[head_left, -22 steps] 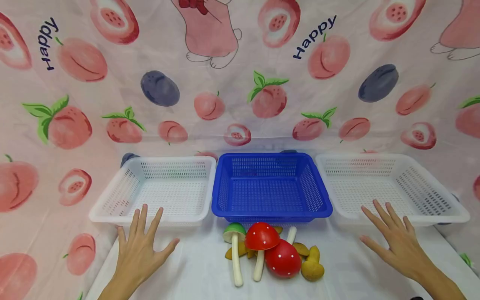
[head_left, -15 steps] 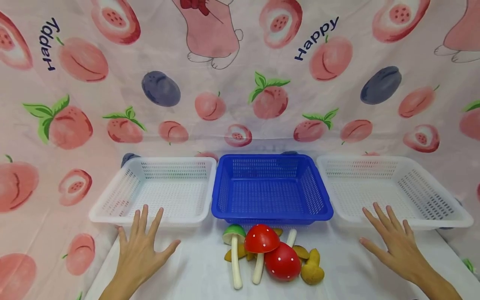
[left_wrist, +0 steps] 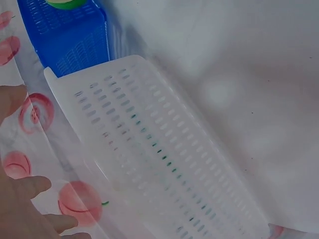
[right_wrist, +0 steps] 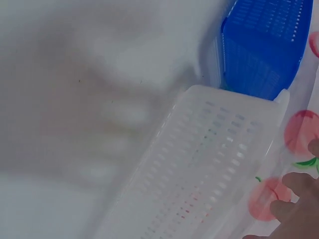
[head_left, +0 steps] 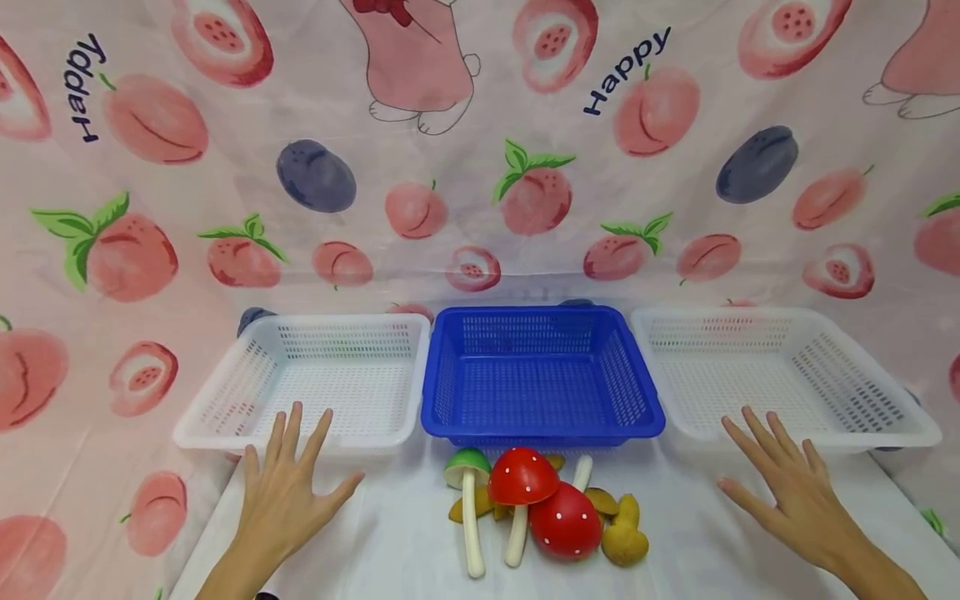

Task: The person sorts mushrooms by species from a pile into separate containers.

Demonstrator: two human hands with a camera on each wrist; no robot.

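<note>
My left hand (head_left: 283,504) hovers with spread fingers by the front edge of the left white basket (head_left: 300,442), holding nothing. On the other side my right hand (head_left: 801,507), also spread and holding nothing, is near the front of the right white basket (head_left: 750,433). Between the hands lies a group of toy mushrooms: one with a green cap (head_left: 467,467) and a long pale stem, two with white-dotted red caps (head_left: 523,475), and several brownish-yellow ones, the plainest being a small mushroom (head_left: 626,537) at the right. Some of these are partly hidden under the red caps.
A blue basket (head_left: 542,433) stands between the two white ones, just behind the mushrooms. All three baskets line up against a hanging cloth (head_left: 450,158) printed with peaches. A white cloth (head_left: 405,542) covers the table.
My left hand has shifted slightly to the right and its fingers have tilted a little. The right hand keeps nearly the same place. The head view has moved slightly; the mushrooms stay put.
</note>
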